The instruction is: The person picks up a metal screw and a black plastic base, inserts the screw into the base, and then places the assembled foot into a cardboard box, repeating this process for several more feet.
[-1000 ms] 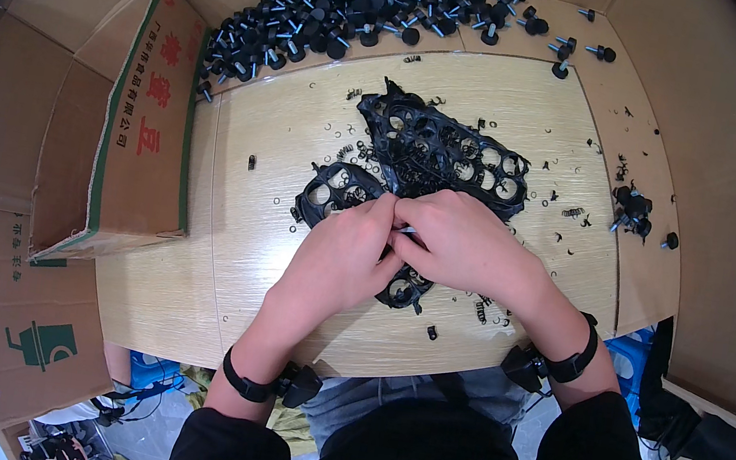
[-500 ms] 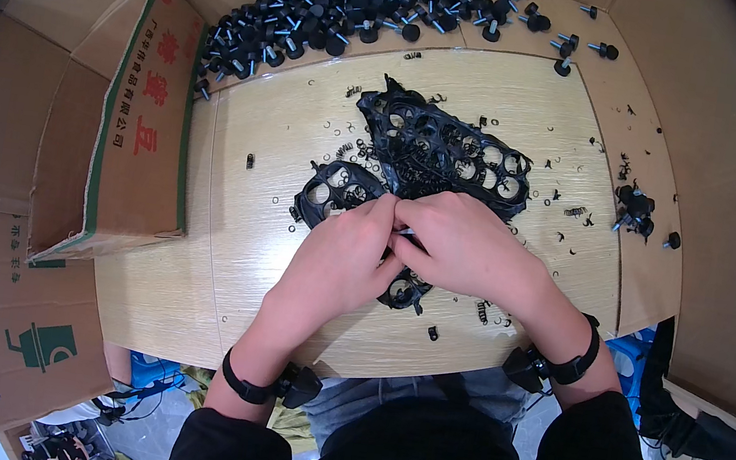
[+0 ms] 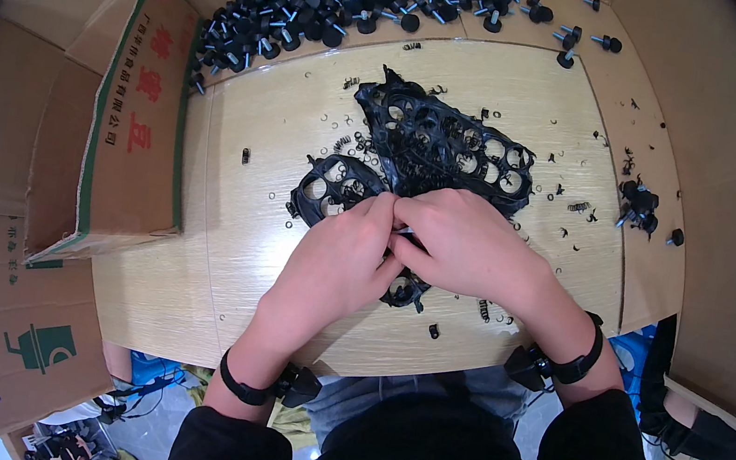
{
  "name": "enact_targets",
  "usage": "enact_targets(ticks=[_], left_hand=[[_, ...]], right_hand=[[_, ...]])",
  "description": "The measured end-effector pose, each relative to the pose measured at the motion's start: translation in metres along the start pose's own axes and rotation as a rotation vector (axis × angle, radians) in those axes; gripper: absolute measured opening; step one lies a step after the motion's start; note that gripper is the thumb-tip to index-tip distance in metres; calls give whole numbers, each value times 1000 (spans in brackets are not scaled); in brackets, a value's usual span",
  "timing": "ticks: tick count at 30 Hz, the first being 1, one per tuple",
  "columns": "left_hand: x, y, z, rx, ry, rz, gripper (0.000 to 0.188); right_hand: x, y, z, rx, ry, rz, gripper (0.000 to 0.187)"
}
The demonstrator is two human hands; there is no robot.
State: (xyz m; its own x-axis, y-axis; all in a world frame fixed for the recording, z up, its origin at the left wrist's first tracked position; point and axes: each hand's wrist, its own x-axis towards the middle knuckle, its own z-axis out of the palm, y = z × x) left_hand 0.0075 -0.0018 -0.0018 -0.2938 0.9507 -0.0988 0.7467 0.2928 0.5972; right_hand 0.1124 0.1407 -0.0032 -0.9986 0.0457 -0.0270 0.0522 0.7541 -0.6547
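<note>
My left hand (image 3: 334,249) and my right hand (image 3: 469,244) meet at the middle of the table, fingertips pinched together. Between them shows a small dark piece with a light glint; the fingers hide most of it. Just beyond lies a large black rubbery sheet full of round holes (image 3: 442,137). A smaller holed black piece (image 3: 333,189) spreads out by my left knuckles. Under my hands another holed piece (image 3: 405,290) sticks out toward me. Small black rings and curled scraps (image 3: 342,145) lie scattered around these sheets.
Along the far edge runs a heap of black round-headed knobs with metal studs (image 3: 324,7). A smaller cluster of knobs (image 3: 639,207) sits at the right. On the left stands an open cardboard box (image 3: 143,123). Tall cardboard walls (image 3: 710,137) surround the wooden table (image 3: 232,258).
The view has shifted slightly, so the far knobs and box sit a little differently in it. Both hands keep the same pinched pose at the same spot.
</note>
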Motion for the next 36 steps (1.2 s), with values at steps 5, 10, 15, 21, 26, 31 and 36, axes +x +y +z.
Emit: enact_targets(ticks=[5,10,15,21,26,31,36], left_hand=[[-2,1,-2,32,-21,10,31],[-4,3,-1,9,14,-15,26],[-6,6,-4,6,-10,-31,29],[-8,7,-5,14,-13,-21,35],[-5,4,-4,10,-7,-11,34],[2,-2,3,-3,14,-37,30],[5,-6,4,-32,44,0,28]], right_hand=[[1,-1,-1,-5,-20,-6,19],[0,-2,1,-26,-49,18,18],[-1,-3,1,-30,-35,8,20],[-2,-3,2,-84,-33,-36,22],[-1,0,4,-89,-45,-7,19],[3,6,6,-62,-44,27,17],[3,5,7,-35,26,-3,17]])
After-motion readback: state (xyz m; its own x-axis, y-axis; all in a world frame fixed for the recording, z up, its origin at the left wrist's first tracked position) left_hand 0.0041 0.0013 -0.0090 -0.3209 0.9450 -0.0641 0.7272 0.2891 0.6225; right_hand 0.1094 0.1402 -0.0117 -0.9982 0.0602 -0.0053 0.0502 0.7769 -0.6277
